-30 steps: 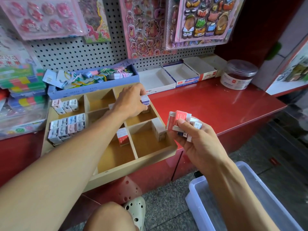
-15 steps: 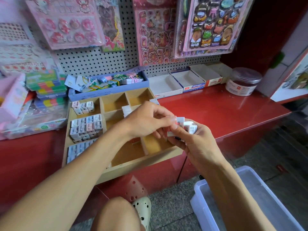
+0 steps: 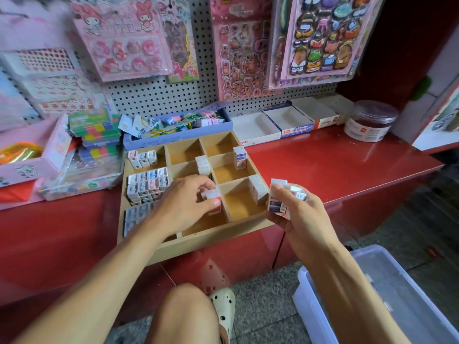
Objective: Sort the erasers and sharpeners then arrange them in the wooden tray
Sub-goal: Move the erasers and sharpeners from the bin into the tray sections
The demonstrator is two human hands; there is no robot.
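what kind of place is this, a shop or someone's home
Most likely a small stationery shop: packaged sticker sheets hang on a pegboard, and a wooden tray of boxed erasers and sharpeners sits on a red counter.

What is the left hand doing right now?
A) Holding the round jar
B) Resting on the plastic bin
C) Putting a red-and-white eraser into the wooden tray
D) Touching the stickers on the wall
C: the left hand pinches a red-and-white eraser low in a front compartment of the wooden tray, while the right hand holds a bunch of erasers.
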